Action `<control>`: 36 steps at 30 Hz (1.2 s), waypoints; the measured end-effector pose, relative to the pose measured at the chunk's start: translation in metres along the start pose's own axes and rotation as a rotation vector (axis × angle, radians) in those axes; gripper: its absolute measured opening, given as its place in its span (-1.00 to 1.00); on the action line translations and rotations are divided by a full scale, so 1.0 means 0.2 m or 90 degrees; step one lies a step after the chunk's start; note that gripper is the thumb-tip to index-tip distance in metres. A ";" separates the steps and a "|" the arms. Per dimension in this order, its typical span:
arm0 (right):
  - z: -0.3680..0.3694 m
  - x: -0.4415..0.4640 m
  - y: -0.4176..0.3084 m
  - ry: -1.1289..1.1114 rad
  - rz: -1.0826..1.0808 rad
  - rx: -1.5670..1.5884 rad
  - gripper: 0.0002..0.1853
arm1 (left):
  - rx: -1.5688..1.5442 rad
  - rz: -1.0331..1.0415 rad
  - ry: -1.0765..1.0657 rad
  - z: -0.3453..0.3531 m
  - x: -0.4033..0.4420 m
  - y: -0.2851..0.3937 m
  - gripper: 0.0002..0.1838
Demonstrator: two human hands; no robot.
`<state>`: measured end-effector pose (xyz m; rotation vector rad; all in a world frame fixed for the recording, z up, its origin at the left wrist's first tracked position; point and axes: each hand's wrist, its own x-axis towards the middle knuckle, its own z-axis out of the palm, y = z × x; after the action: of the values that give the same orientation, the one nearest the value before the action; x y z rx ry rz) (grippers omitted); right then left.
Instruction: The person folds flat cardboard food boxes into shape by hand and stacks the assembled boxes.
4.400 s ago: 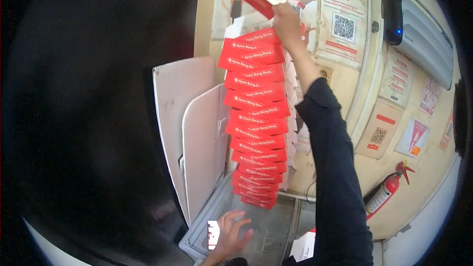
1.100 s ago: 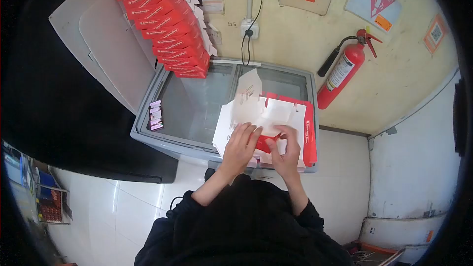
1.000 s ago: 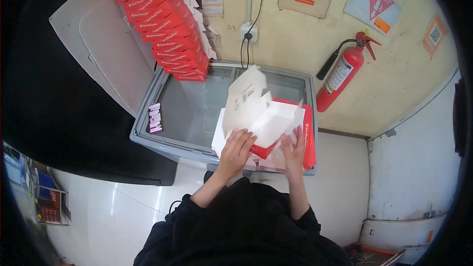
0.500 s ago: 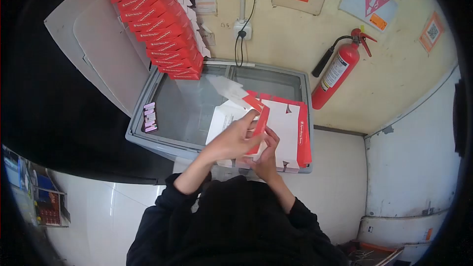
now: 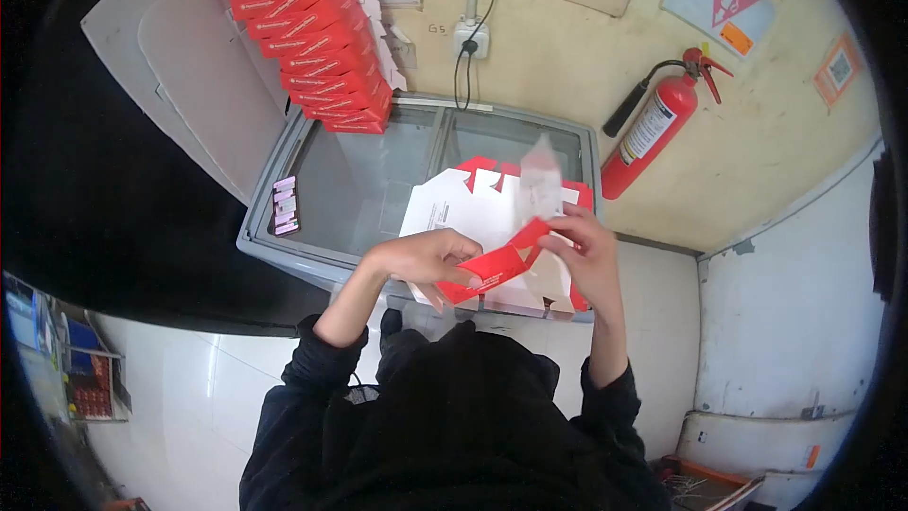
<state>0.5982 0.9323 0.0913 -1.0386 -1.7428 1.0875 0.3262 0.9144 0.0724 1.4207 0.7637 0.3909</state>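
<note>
A partly folded red and white carton [image 5: 491,272] is held between both hands above the freezer. My left hand [image 5: 423,259] is closed on its left end, thumb along the red side. My right hand [image 5: 588,251] grips the right end near a red flap, fingers bent over it. A white flap [image 5: 541,182] of the carton stands up behind, blurred. Beneath lie flat red and white carton sheets [image 5: 438,206], partly hidden by the hands and carton. At the back left rises a tall stack of folded red boxes [image 5: 326,61].
The glass-topped freezer [image 5: 326,166] carries a phone [image 5: 285,205] at its left. Pale boards [image 5: 203,57] lean beside a black surface at left. A red fire extinguisher [image 5: 655,123] hangs on the right wall. A cable runs to a socket [image 5: 471,40].
Since half a second ago, the hands have moved apart, my right hand going up and right. The carton has turned, its red side now slanting between them. Earlier, one arm reached to the stack top.
</note>
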 end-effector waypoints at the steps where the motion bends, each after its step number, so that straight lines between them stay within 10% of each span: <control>1: -0.02 -0.03 0.10 0.053 0.022 0.102 -0.78 | -0.036 0.046 -0.011 -0.02 0.01 -0.08 -0.72; 7: 0.10 -0.14 -0.05 0.030 0.028 0.091 -0.68 | -0.081 -0.074 0.032 -0.02 0.05 -0.08 -0.75; 11: 0.15 -0.16 -0.08 0.090 -0.035 -0.284 -0.63 | -0.110 -0.122 0.035 0.10 0.09 0.04 -0.75; 17: 0.14 -0.17 0.04 0.120 -0.155 -0.331 -0.66 | 0.394 0.056 0.127 0.09 0.15 0.05 -0.65; 23: 0.01 -0.11 -0.08 -0.054 -0.095 -0.493 -0.69 | 0.244 -0.006 0.057 0.04 0.18 0.04 -0.64; 26: 0.01 -0.08 -0.01 -0.082 -0.066 -0.612 -0.72 | -0.230 0.128 0.148 0.07 0.09 0.04 -0.61; 36: 0.12 -0.06 -0.04 -0.041 -0.007 -0.291 -0.83 | 0.091 0.309 0.459 0.10 0.09 -0.12 -0.72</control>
<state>0.5792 0.9126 0.0885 -1.2731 -2.1031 0.7343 0.3482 0.9073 0.0449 1.6058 1.0252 1.2920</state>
